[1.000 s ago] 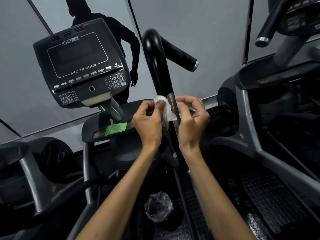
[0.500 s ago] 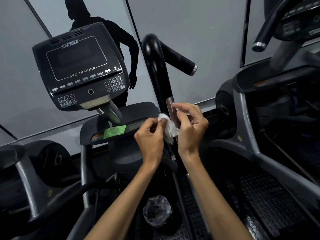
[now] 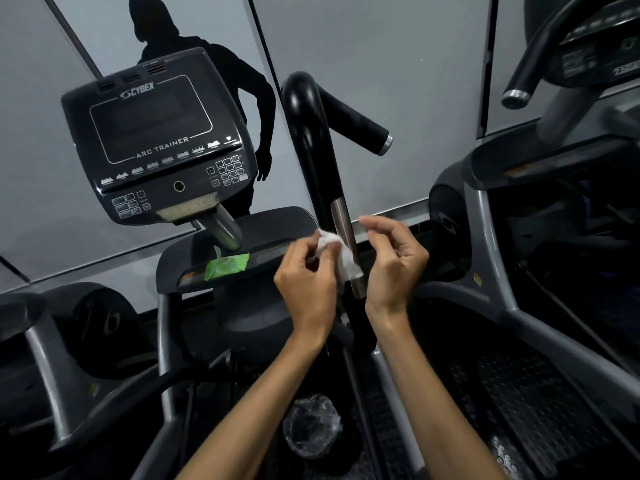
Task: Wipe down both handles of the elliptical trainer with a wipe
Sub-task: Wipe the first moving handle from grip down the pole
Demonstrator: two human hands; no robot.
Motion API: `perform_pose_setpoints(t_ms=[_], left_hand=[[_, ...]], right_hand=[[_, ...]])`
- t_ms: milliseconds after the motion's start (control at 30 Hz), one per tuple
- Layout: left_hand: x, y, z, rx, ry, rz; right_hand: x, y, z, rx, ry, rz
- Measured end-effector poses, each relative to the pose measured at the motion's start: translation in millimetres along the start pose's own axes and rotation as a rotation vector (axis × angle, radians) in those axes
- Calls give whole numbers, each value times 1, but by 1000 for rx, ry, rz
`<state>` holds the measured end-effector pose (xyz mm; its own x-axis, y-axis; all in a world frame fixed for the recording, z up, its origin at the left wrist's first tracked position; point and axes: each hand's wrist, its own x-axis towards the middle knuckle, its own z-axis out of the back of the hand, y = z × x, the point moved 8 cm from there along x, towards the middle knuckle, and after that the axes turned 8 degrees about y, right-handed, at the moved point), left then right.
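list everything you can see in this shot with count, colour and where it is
handle: one, black with a metal strip, upright at centre
wipe: one, white, crumpled against the handle's metal strip
console: one, black, marked Cybex Arc Trainer, upper left
green packet: one, on the tray below the console
plastic-lined cup holder: one, black with clear film, bottom centre
neighbouring machine: one, black and grey, right side
runner silhouette: one, black, on the grey wall behind the console
left hand: one, fingers pinch the wipe
right hand: one, fingers loosely curled beside the handle, holding nothing
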<state>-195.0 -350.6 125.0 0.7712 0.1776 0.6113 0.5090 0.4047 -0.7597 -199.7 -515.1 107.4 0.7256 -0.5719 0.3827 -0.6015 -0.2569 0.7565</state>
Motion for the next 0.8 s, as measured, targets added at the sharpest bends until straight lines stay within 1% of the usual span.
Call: perform_pose_setpoints(t_ms=[100,200,300,367,433,500,567,633,733,800], left_hand=[[14,4,-1,-69,-14,48],[-10,16,-5,-14,61,116],[-17,13,-4,5,121,95],[1,8,-1,-21,64,62],[15,12,0,-80,8,70],[6,24,-3,-94,20,113],[-19,35,-7,-50,87,156],[-34,32,-8,-6,123,128],[-14,21,-4,3,58,56],[0,19,-3,-25,35,55]], right_hand=[[-2,-2,-2,-10,16,-10],[-6,-4,-4,-28,24,-7],[-6,-3,-5,-33,-1,-10],[-7,-2,-7,-24,0,-9],[-7,-1,-7,-20,6,-6],[-6,-3,-3,-19,4,-9],[-4,-4,1,-16,0,-14],[-3,-6,1,-32,1,-17],[-6,-6,-5,-31,30,-23],[-7,-5,-7,-25,55,-25]])
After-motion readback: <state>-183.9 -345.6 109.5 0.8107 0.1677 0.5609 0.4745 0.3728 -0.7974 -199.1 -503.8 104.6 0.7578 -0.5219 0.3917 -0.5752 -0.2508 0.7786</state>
